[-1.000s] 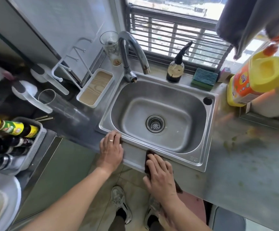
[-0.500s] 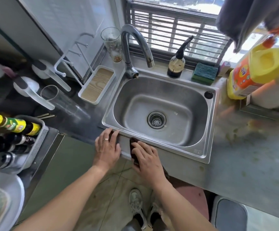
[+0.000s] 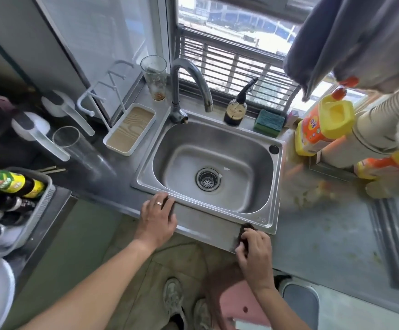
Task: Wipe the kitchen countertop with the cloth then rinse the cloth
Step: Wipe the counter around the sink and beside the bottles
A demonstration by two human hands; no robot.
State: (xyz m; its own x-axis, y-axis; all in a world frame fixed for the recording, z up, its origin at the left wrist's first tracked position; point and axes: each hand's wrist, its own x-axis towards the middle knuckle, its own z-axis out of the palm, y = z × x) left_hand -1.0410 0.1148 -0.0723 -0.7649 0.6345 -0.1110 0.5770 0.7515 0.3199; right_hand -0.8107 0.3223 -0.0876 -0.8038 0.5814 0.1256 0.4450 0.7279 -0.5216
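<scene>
The right hand [image 3: 253, 248] is bunched over a small dark brown cloth [image 3: 245, 232], fingers curled down and clamped on it, pressing it onto the front strip of the grey stainless-steel countertop [image 3: 208, 228] just below the near right corner of the rectangular steel sink [image 3: 268, 219]. Only a dark edge of the cloth shows past the knuckles; the rest is hidden under the palm. The left hand [image 3: 158, 216] lies flat, fingers spread and gripping nothing, on the sink's near left corner, seemingly as a brace. The step in hand looks like wiping the narrow ledge in front of the basin. To do it well, the cloth probably wants flattening under the palm, since a tight wad touches little surface, and the pressure should stay even so the cloth does not slip off the front edge toward the floor. Yellowish smears [image 3: 312, 198] mark the counter to the right of the sink, near the orange detergent bottle with the yellow cap [image 3: 322, 125], so the wiping appears far from finished; those patches likely need firmer, overlapping passes pushed toward the basin. The curved steel tap [image 3: 189, 84] stands dry over the basin, and rinsing has not begun.
</scene>
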